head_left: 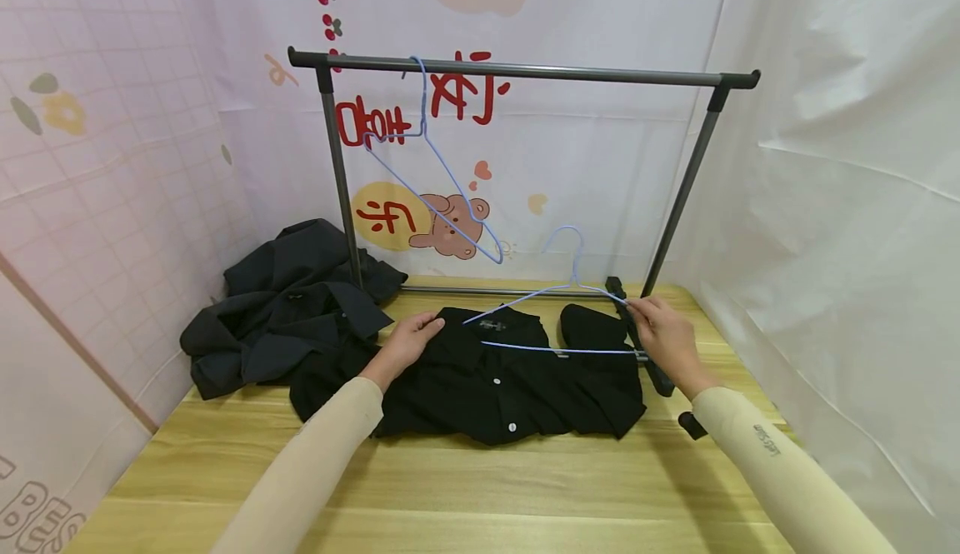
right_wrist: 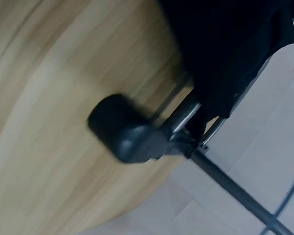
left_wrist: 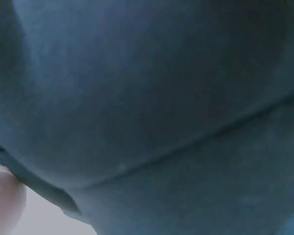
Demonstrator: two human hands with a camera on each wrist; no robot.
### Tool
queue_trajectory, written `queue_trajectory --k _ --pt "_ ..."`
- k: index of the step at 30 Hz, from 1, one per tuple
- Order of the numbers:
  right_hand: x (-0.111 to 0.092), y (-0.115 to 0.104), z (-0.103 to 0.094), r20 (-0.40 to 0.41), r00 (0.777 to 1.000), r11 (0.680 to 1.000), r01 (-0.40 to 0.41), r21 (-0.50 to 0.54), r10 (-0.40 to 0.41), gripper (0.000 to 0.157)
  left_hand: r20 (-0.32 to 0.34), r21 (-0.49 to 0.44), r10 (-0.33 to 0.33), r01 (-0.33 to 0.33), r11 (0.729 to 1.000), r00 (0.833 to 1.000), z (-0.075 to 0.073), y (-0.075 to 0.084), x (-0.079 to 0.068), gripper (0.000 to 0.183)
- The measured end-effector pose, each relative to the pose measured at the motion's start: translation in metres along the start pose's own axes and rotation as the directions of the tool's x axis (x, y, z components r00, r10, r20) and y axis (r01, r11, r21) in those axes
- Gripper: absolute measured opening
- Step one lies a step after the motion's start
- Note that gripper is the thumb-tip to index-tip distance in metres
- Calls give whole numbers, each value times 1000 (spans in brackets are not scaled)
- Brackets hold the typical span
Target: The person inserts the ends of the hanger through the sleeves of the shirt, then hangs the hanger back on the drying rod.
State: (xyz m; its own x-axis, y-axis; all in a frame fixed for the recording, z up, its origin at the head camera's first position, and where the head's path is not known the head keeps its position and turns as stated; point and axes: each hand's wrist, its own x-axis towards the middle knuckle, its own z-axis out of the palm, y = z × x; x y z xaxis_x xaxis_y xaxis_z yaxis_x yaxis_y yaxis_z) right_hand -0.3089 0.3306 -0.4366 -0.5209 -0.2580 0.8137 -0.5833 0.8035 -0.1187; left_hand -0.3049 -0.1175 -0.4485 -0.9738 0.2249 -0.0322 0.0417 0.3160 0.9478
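A black shirt (head_left: 465, 396) with white buttons lies spread on the table, its collar toward the rack. My left hand (head_left: 408, 341) grips the shirt by the collar and shoulder on its left side. Dark cloth (left_wrist: 152, 112) fills most of the left wrist view, with a bit of finger at the lower left. At the right, my right hand (head_left: 666, 337) pinches a light blue wire hanger (head_left: 551, 289) by its right shoulder. The hanger is tilted above the shirt, hook up; its left end is hidden at the shirt's neck opening.
A dark metal clothes rack (head_left: 525, 69) stands at the back, with another blue hanger (head_left: 450, 171) on its bar. A heap of dark clothes (head_left: 277, 312) lies at the left. Rack feet (right_wrist: 122, 132) stand on the wooden table (head_left: 525, 496) at the right.
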Motion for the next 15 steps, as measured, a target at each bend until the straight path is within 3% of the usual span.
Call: queue_trajectory --k 4,11,15 --pt "7 -10 7 56 998 995 -47 84 43 15 26 -23 7 -6 1000 1000 0 2 3 53" --pt "16 -34 21 188 982 981 -66 185 31 15 63 -64 70 -66 996 996 9 21 2 53" --pt "18 -45 24 214 976 977 -73 200 29 14 84 -8 104 -104 995 991 13 28 0 47"
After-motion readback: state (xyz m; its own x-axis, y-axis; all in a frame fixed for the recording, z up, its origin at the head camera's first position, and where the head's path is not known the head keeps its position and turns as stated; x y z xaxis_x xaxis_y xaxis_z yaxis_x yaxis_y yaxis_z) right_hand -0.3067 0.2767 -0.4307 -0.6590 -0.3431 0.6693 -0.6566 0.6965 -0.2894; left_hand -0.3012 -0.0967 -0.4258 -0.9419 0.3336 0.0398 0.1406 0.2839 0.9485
